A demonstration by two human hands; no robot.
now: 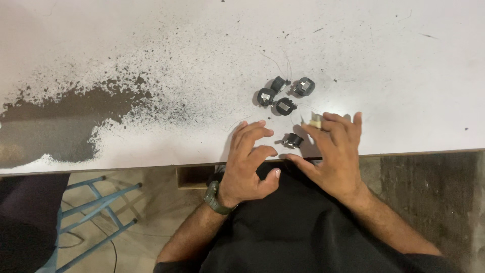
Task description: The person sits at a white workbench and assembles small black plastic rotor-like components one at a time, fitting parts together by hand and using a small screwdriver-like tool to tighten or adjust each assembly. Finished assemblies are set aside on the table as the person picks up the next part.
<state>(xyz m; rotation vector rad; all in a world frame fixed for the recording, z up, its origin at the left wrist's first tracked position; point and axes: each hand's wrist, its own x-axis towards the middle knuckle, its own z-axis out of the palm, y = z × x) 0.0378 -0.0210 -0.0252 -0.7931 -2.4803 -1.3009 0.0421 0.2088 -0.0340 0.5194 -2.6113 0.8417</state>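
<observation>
Black bobbin (292, 140) lies on white worktop (151, 60) between both hands. Left hand (248, 164) at 8 o'clock, fingers curled, empty. Right hand (334, 154) at 4 o'clock, pinching pale piece (316, 121). Four more bobbins (284, 93) at 12.

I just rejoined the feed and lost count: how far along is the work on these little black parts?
Four small black parts lie clustered farther back on the white table, seemingly set aside. In hand: the right hand pinches a small pale piece, and one black part lies between it and the empty left hand. That one looks unfinished; no other parts show.
</observation>
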